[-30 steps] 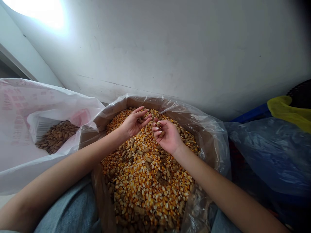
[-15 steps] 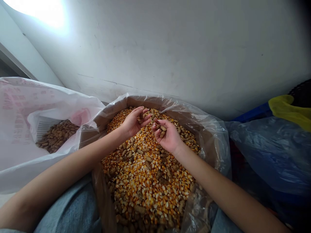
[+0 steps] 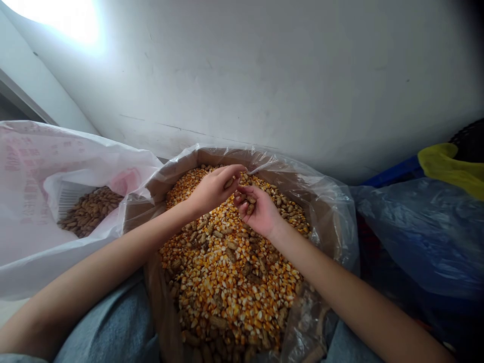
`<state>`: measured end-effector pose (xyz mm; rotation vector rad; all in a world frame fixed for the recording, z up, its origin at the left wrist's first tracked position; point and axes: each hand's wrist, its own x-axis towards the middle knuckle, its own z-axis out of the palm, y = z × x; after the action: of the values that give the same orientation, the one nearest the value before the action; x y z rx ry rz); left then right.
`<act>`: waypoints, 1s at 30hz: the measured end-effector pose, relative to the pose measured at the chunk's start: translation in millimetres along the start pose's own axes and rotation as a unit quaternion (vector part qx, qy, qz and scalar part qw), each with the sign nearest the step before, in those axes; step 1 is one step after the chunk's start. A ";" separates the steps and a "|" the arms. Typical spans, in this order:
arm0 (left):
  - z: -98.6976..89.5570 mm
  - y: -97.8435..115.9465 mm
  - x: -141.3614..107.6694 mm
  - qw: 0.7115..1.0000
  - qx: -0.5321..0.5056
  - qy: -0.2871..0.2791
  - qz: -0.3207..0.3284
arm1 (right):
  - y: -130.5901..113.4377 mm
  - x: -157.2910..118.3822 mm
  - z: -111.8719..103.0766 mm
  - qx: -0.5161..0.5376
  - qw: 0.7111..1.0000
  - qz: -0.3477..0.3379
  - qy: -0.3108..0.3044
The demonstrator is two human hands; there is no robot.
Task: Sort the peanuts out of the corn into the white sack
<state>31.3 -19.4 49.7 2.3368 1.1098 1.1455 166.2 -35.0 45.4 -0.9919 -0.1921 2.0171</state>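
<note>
Your left hand (image 3: 215, 190), fingers curled, pinching tan peanut pod (image 3: 229, 183). Right hand (image 3: 257, 213), fingers half-closed gripping brown peanut pods (image 3: 249, 205). Both over yellow corn kernels (image 3: 227, 287) mixed with pods, in plastic-lined cardboard box (image 3: 333, 237), center frame. White plastic sack (image 3: 34, 171) of peanuts (image 3: 91, 213), left of frame.

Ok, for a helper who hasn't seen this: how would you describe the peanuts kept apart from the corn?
Find the plastic-lined cardboard box of corn kernels against the wall. To its left, a white plastic sack stands open. Inside lie peanuts in their shells, a brown heap with no corn mixed in, unlike the box.
</note>
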 end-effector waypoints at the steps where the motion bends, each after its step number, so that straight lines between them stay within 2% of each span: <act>1: -1.0 -1.4 -0.3 1.000 0.018 -0.004 0.022 | -0.1 -0.1 -0.2 0.001 1.000 0.002 -0.001; 3: -3.0 -3.8 -1.0 0.998 0.025 -0.014 0.058 | -0.4 -0.4 -0.4 0.005 1.000 0.005 0.000; 5: -4.3 -4.4 -1.4 0.998 -0.016 -0.021 0.064 | -0.3 -0.6 -0.4 0.006 1.000 0.006 0.002; 6: -4.6 -4.1 -1.4 0.997 -0.057 -0.018 0.045 | -0.1 -0.7 -0.3 0.006 1.000 0.005 0.003; 8: -4.2 -3.2 -0.8 0.982 -0.186 0.006 -0.042 | 0.5 -0.9 0.1 0.005 1.000 0.001 0.007; 9: -3.6 -3.4 0.0 0.957 -0.270 0.029 -0.101 | 1.0 -0.9 0.2 0.004 1.000 -0.003 0.011; 10: -2.8 -4.3 1.1 0.917 -0.359 0.054 -0.165 | 1.6 -0.8 0.2 0.002 1.000 -0.009 0.015; 12: -1.3 -8.1 3.5 0.805 -0.513 0.095 -0.283 | 3.3 -0.3 -0.4 -0.003 0.999 -0.018 0.027; 14: -0.3 -12.2 5.5 0.698 -0.602 0.116 -0.371 | 5.7 0.6 -1.5 -0.009 0.999 -0.023 0.033; 15: -0.1 -13.2 6.0 0.663 -0.623 0.120 -0.397 | 7.1 1.1 -2.0 -0.010 0.999 -0.022 0.032; 16: 0.1 -13.2 6.2 0.647 -0.632 0.120 -0.409 | 8.4 1.6 -2.2 -0.010 0.999 -0.020 0.028; 17: 0.3 -11.8 5.9 0.648 -0.634 0.117 -0.406 | 9.7 1.8 -2.2 -0.008 1.000 -0.017 0.023; 18: 0.5 -9.4 5.2 0.666 -0.626 0.109 -0.390 | 10.7 1.8 -1.7 -0.005 1.000 -0.013 0.020; 19: 0.8 -6.2 4.1 0.697 -0.610 0.094 -0.365 | 11.6 1.6 -1.0 -0.002 1.000 -0.009 0.016; 21: 1.6 1.5 1.1 0.785 -0.545 0.034 -0.294 | 12.6 0.6 1.2 0.005 1.000 0.000 0.001; 23: 2.6 8.5 -2.4 0.873 -0.438 -0.066 -0.206 | 12.8 -0.4 2.9 0.009 1.000 0.009 -0.017; 24: 3.1 11.4 -3.9 0.904 -0.378 -0.118 -0.161 | 12.8 -0.6 3.3 0.013 1.000 0.010 -0.024; 25: 3.7 13.8 -5.2 0.925 -0.323 -0.161 -0.118 | 12.9 -0.6 3.2 0.017 0.999 0.009 -0.026; 27: 4.6 17.7 -6.4 0.943 -0.256 -0.205 -0.058 | 13.3 0.1 2.3 0.022 0.999 0.006 -0.026; 30: 4.9 19.7 -5.1 0.943 -0.282 -0.171 -0.053 | 13.3 1.6 0.6 0.014 1.000 0.008 -0.026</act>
<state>43.2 -35.8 55.1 1.9008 0.6608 0.8313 156.9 -41.9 38.7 -0.9269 -0.1843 2.0573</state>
